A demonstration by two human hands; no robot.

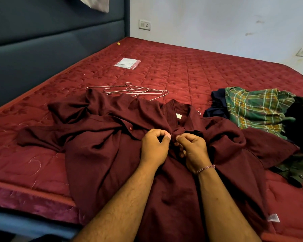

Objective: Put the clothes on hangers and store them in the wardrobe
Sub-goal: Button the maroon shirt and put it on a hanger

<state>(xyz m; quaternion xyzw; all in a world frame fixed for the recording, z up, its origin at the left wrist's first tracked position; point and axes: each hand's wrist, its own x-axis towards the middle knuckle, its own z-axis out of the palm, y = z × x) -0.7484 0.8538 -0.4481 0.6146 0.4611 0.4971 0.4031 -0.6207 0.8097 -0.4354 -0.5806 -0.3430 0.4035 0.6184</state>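
Note:
A maroon shirt (103, 137) lies spread on the red mattress (182, 70), collar toward the far side, its hem hanging over the near edge. My left hand (155, 147) and my right hand (192, 151) meet at the shirt's front placket just below the collar, both pinching the fabric there between thumb and fingers. A hanger's metal hook (198, 113) pokes out beside the collar. Several bare metal hangers (135, 90) lie in a loose pile just beyond the shirt.
A heap of clothes lies at the right: a green plaid garment (257, 109), a navy one (217, 103) and a dark olive one (297, 165). A clear plastic packet (127, 63) rests farther back. The blue padded headboard (51, 49) runs along the left.

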